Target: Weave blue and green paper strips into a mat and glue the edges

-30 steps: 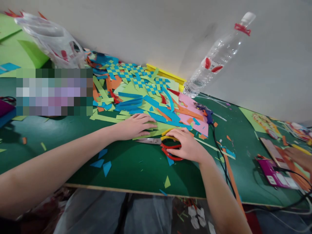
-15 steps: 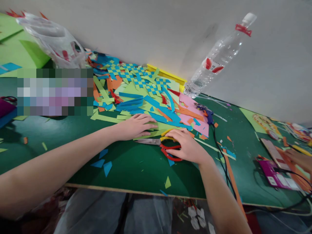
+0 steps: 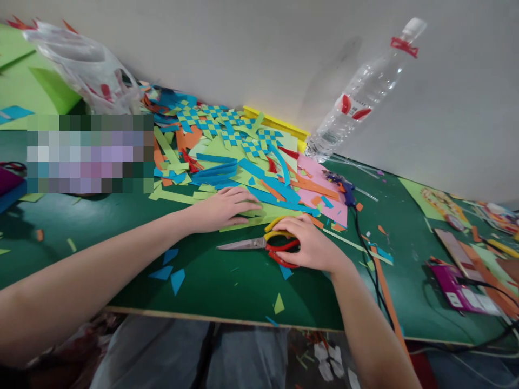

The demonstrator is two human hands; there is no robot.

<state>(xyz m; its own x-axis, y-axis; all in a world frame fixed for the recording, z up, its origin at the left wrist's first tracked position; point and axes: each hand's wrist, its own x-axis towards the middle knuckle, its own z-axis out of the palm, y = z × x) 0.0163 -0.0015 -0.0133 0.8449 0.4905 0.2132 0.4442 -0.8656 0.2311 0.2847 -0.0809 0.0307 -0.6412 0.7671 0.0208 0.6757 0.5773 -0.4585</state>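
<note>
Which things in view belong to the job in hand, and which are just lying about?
Seemingly in use:
scissors, held in the right hand
green paper strip, at the left hand

Seemingly just lying about:
clear plastic bottle
white plastic bag
phone
purple box

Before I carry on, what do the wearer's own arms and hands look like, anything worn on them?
Left hand and right hand are both ungloved, with slim fingers. No watch, bracelet or ring shows. Both forearms are bare, without visible sleeves, cables or markings.
</note>
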